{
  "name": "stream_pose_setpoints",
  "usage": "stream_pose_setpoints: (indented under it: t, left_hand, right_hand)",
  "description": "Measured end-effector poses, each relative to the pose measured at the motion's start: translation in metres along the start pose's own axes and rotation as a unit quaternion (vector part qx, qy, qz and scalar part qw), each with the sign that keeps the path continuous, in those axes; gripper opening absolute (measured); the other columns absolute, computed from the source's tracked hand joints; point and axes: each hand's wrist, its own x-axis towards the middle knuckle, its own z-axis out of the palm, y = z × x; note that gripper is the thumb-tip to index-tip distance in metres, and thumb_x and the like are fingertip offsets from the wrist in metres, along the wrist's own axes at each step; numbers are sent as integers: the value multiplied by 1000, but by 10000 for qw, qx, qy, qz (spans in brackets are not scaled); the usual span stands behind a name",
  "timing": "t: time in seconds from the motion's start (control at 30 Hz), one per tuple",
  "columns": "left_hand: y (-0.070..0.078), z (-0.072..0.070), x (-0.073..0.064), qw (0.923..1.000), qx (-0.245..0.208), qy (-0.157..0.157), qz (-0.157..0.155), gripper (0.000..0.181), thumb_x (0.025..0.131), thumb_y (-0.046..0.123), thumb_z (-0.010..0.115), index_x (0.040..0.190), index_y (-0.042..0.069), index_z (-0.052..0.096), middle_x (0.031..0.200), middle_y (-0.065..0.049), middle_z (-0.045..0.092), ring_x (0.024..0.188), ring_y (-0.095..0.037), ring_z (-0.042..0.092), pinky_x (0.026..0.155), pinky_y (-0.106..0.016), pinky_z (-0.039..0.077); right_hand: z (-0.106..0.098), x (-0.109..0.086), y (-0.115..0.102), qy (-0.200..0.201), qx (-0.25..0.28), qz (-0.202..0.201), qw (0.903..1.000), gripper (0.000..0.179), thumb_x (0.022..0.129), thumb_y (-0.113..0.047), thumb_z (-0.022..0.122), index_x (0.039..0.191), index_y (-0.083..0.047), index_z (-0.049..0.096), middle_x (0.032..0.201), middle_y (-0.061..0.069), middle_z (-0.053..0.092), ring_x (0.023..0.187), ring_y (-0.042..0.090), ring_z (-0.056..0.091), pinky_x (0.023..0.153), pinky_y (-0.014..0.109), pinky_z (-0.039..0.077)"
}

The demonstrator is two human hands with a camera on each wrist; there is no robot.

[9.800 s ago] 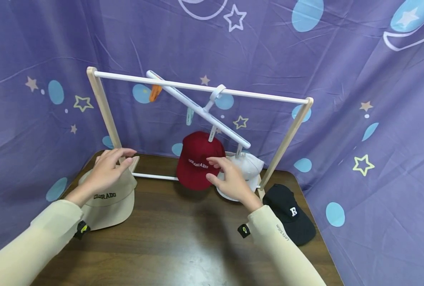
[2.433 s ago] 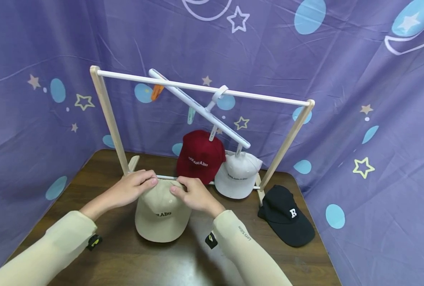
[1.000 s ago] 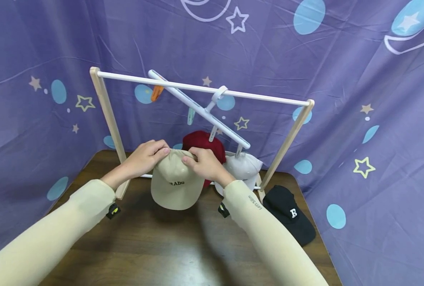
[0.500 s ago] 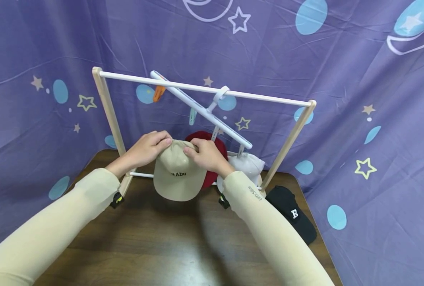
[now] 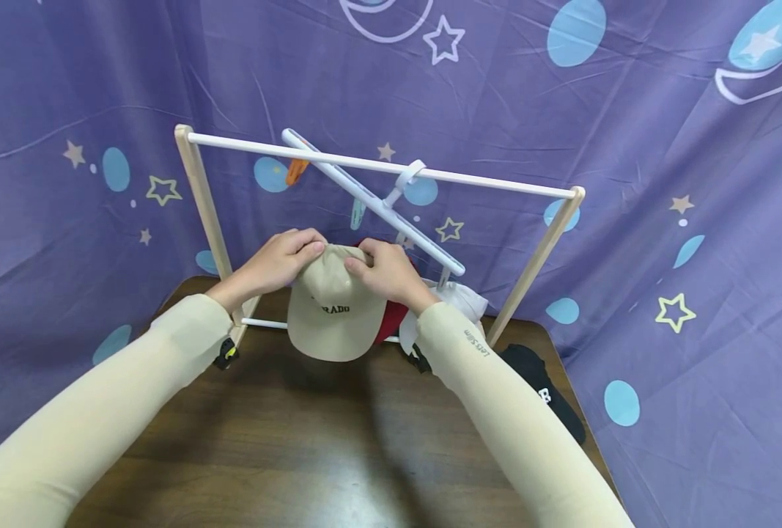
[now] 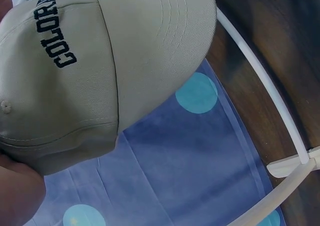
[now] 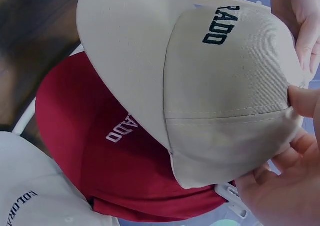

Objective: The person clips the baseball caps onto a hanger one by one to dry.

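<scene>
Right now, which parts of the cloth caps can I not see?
Head view: dark red cloth cap, mostly behind the beige cloth cap and right hand.
Head view: black cloth cap, partly behind the beige right sleeve.
Right wrist view: white cloth cap, cut by left edge.

Starry purple curtain [image 5: 496,110] backs a brown table [image 5: 318,455]

Blue ovals [image 5: 577,31] and outlined stars [image 5: 676,313] pattern the cloth. A rack [image 5: 540,258] with pale wooden posts [image 5: 201,194] and white rails [image 5: 496,182] stands on the woodgrain top. A black cap [image 5: 522,361] with a white emblem [image 5: 544,396] lies at the table's right, partly hidden. Toward the back, a white cap [image 7: 35,171] with dark lettering is just beside a red cap [image 7: 115,171] lettered in white.
</scene>
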Motion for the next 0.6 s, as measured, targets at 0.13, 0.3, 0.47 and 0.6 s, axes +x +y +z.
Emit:
stream_pose_setpoints:
  t: [0.13,0.3,0.47,0.6]
  left_hand:
    - [2,-2,3,9998,-153,-72,-102,31,114,36,49,118,16,72,111,-8,69,102,-26,57,89,-45,43]
    - [5,-4,6,9997,-228,-88,-90,33,114,38,48,118,16,72,113,-9,69,104,-25,58,91,-45,42]
    - [7,-6,9,9996,-275,-93,-49,34,114,39,47,119,17,72,114,-8,69,103,-24,58,89,-45,43]
    - [7,-6,10,9994,-331,-101,-88,33,114,37,48,118,16,72,112,-8,69,101,-24,58,89,-44,43]
  right_hand:
    - [-5,2,-1,161,-135,-103,9997,21,103,-31,68,104,-10,69,84,3,62,83,19,59,75,34,47]
    - [-13,6,-4,698,-567,-651,9938,23,100,-27,67,112,-8,72,97,4,69,95,21,62,87,35,49]
    - [-23,13,-9,1518,-1744,-1616,9594,36,97,-20,66,129,-3,67,125,12,68,114,32,60,104,41,45]
    - [-30,23,-17,1629,-2745,-1963,9271,54,96,-20,69,144,1,57,138,18,61,126,36,56,113,43,42]
